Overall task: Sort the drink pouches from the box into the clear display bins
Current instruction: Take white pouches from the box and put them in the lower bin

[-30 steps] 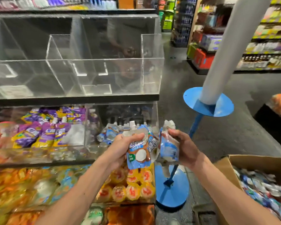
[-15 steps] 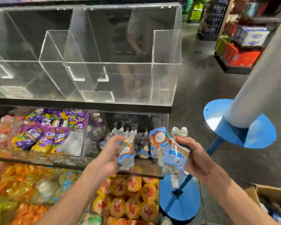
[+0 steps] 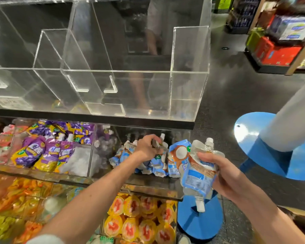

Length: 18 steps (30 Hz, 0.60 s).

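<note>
Left hand [image 3: 148, 148] reaching over the front wall of the middle clear bin [image 3: 148, 186], right-hand part, down among the blue and white drink pouches [image 3: 158, 164] lying there. Fingers curled in over the pouches; cannot tell if holding one, since the hand hides it.

Right hand [image 3: 224, 176] just outside that bin, to its right, squeezed tight around a small bunch of blue pouches [image 3: 195, 173]. One cap sticking up at the top, another cap pointing down below the hand. One pouch in the bunch showing a white coconut picture, touching the pouches in the bin.

Next part of the same bin, to the left: purple and yellow pouches [image 3: 42, 152] in a heap, with a clear wall between them and the blue ones. Further left, red and pink packs [image 3: 0, 147], blurry.

Above, on a black shelf [image 3: 148, 123], a big clear bin [image 3: 113, 85] with slanted dividers and nothing inside but reflections.

Below, another bin with round yellow and red cups [image 3: 141, 219], and orange packs [image 3: 16, 194] to the left, blurry.

To the right on the dark floor, a blue stand [image 3: 201, 224] with a thick white pole [image 3: 292, 120] leaning up from a blue round plate. Corner of a brown box [image 3: 296, 211] peeking out behind the right arm. Far back, store shelves with red boxes [image 3: 275, 53].
</note>
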Each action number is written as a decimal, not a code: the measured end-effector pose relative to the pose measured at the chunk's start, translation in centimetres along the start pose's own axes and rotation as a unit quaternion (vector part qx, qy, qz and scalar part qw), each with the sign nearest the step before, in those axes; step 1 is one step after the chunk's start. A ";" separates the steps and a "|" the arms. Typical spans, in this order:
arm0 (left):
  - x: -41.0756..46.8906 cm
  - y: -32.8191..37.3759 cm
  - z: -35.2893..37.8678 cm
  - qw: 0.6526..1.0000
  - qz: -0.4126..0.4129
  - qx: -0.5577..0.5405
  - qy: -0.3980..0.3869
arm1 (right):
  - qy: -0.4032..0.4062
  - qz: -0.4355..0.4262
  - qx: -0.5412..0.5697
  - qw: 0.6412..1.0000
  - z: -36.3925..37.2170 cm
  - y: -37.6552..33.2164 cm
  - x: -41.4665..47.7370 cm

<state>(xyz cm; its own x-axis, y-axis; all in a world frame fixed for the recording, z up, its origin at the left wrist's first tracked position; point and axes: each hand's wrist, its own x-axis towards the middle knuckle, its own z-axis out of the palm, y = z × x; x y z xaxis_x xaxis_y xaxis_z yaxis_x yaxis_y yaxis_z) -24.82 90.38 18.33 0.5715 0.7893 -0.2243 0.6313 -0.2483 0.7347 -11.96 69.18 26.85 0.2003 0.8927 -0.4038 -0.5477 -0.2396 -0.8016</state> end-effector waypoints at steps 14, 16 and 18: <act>1.4 -2.5 2.5 0.872 0.145 0.467 0.031 | 0.116 -0.036 0.038 0.992 3.3 1.9 -3.2; 1.2 -2.5 2.2 0.874 0.159 0.459 0.028 | 0.123 -0.032 0.044 0.991 4.0 2.0 -3.2; 1.1 -1.9 1.3 0.908 0.190 0.372 0.026 | 0.124 -0.032 0.036 0.991 4.7 2.0 -3.1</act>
<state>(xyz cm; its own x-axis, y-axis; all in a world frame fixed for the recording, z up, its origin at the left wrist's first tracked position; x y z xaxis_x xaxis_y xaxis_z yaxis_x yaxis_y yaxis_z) -24.73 90.96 15.88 0.8090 0.5878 -0.0009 0.5842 -0.8039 0.1120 -17.50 67.70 28.59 0.4255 0.7813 -0.4567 -0.5825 -0.1498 -0.7989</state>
